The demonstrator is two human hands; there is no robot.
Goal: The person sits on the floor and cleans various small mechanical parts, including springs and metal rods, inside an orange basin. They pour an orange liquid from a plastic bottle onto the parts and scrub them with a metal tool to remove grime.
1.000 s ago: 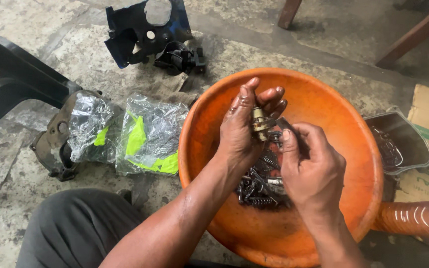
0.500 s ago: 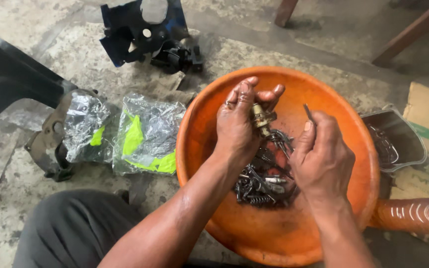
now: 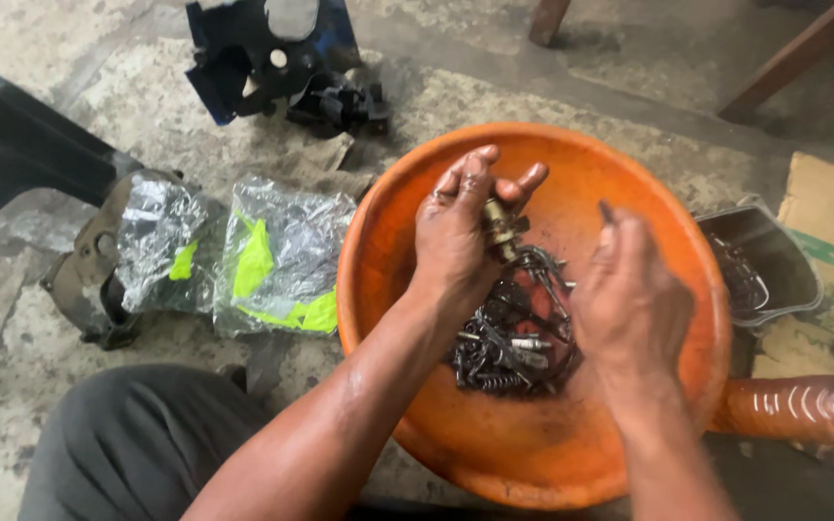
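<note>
Looking down from the head camera, the left hand (image 3: pixel 458 232) pinches a small brass-coloured fitting (image 3: pixel 500 226) between thumb and fingertips, above the middle of a wide orange plastic basin (image 3: pixel 620 463). The fitting is short and cylindrical, with stepped, ridged bands; its long axis runs from upper left to lower right, the lower end pointing down toward a heap of dark metal parts (image 3: pixel 512 338) lying in the basin's bottom. Those parts are oily and tangled: springs, bolts and wire bits. The right hand (image 3: pixel 632 307) hovers just beside the heap, blurred, fingers loosely spread and gripping nothing that can be made out. Both hands look greasy. Left of the basin, two crinkled clear plastic bags (image 3: pixel 243 256) with yellow-green patches lie on the rough concrete floor (image 3: pixel 12 318). A dark blue plastic piece (image 3: pixel 263 53) sits further up. To the right stand a grey rectangular tray (image 3: pixel 774 251) and a ribbed orange bottle (image 3: pixel 793 410) on its side.
</note>
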